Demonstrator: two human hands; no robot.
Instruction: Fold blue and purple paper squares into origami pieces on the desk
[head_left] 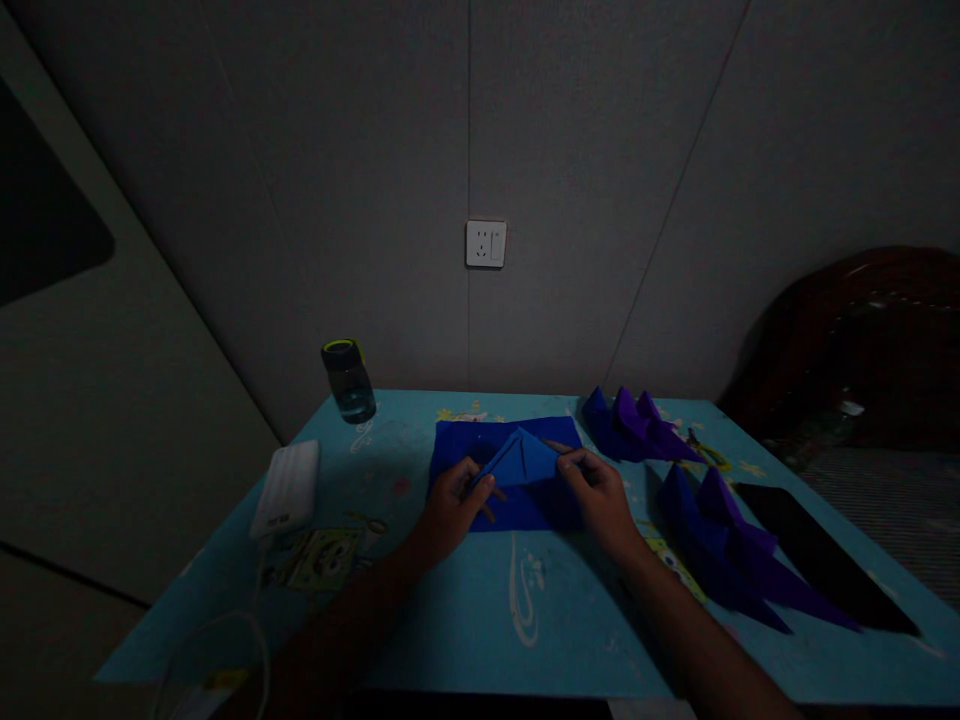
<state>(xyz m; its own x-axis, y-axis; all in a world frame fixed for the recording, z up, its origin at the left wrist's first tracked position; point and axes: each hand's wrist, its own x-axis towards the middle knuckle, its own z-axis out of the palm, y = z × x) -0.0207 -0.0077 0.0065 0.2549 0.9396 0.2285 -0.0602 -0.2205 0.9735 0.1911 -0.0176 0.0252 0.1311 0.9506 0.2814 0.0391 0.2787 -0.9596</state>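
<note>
Wall (337,150) stands behind the light-blue bench (570,630), where a dark blue sheet (538,508) lies. Over it, left hand (454,502) and right hand (601,495) pinch opposite sides of a peaked, folded blue paper (532,462).

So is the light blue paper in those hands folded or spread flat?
Folded: the light blue paper forms a peak with sloping edges and visible crease lines, held between the left hand and right hand.
</note>
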